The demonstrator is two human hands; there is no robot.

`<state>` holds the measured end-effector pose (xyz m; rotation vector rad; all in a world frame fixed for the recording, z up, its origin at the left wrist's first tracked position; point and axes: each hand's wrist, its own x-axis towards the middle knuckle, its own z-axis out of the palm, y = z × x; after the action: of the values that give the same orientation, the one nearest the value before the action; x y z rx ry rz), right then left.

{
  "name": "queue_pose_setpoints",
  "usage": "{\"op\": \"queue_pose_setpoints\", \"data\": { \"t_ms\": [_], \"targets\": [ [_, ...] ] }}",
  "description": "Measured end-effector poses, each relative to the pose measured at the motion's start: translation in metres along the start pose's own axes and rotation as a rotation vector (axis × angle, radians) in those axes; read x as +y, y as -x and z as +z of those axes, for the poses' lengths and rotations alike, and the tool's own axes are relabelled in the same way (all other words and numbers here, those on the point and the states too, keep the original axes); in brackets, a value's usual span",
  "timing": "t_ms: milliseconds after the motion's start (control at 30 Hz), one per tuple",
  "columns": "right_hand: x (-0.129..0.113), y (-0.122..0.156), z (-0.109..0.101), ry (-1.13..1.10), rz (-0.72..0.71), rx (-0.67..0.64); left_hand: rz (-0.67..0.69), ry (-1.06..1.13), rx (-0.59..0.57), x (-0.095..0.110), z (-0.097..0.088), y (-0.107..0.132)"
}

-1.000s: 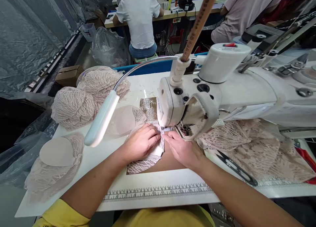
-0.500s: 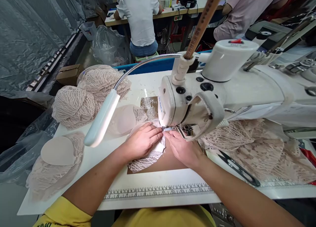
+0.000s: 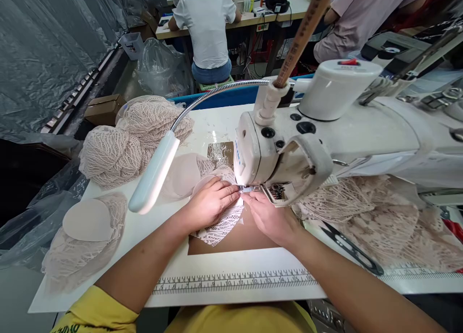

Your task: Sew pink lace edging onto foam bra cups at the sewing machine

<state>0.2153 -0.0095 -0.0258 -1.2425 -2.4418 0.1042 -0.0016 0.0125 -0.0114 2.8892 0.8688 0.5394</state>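
Note:
A beige lace piece (image 3: 220, 227) lies under the presser foot (image 3: 249, 189) of a white sewing machine (image 3: 289, 145). My left hand (image 3: 210, 205) rests flat on the lace, fingers together and pressing it down just left of the foot. My right hand (image 3: 269, 217) lies on the near side of the foot, its fingertips pinching the lace edge at the needle. A brown plate (image 3: 231, 243) shows beneath the lace.
Lace bundles (image 3: 123, 145) and padded cups (image 3: 87, 222) sit at the left, more lace (image 3: 369, 212) and black scissors (image 3: 349, 248) at the right. A gooseneck lamp (image 3: 154, 173) hangs over the table. A printed ruler (image 3: 231, 281) runs along the near edge. Two people sit beyond.
The lace piece has fed away from me under the foot, so less of it shows below my hands. Both hands have followed it slightly forward.

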Motion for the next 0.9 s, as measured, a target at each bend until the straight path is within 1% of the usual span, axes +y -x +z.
{"op": "queue_pose_setpoints", "data": {
  "t_ms": [200, 333, 433, 500, 567, 633, 733, 800, 833, 900],
  "targets": [
    [0.002, -0.001, 0.0, 0.007, -0.023, -0.023, -0.071, 0.02, -0.052, -0.004, -0.002, 0.0],
    [0.0, -0.002, 0.0, 0.016, -0.018, -0.016, -0.105, 0.038, -0.07, -0.005, -0.005, 0.001],
    [0.0, -0.001, -0.002, 0.003, -0.015, -0.021, -0.127, 0.094, -0.09, -0.003, -0.011, 0.006],
    [0.0, 0.001, -0.005, -0.016, -0.028, -0.029, -0.156, 0.149, -0.089, 0.0, -0.019, 0.011],
    [0.0, 0.002, -0.008, -0.047, -0.051, -0.051, -0.224, 0.194, -0.103, 0.007, -0.028, 0.014],
    [-0.001, 0.003, -0.011, -0.083, -0.104, -0.092, -0.31, 0.209, -0.151, 0.015, -0.036, 0.016],
    [-0.002, 0.001, -0.013, -0.118, -0.196, -0.133, -0.425, 0.167, -0.223, 0.023, -0.042, 0.015],
    [-0.003, 0.001, -0.014, -0.133, -0.215, -0.128, -0.483, 0.207, -0.229, 0.022, -0.041, 0.014],
    [-0.003, 0.0, -0.014, -0.141, -0.216, -0.125, -0.52, 0.274, -0.223, 0.018, -0.041, 0.014],
    [-0.002, 0.001, -0.013, -0.154, -0.215, -0.122, -0.607, 0.477, -0.199, 0.008, -0.04, 0.015]
  ]
}}
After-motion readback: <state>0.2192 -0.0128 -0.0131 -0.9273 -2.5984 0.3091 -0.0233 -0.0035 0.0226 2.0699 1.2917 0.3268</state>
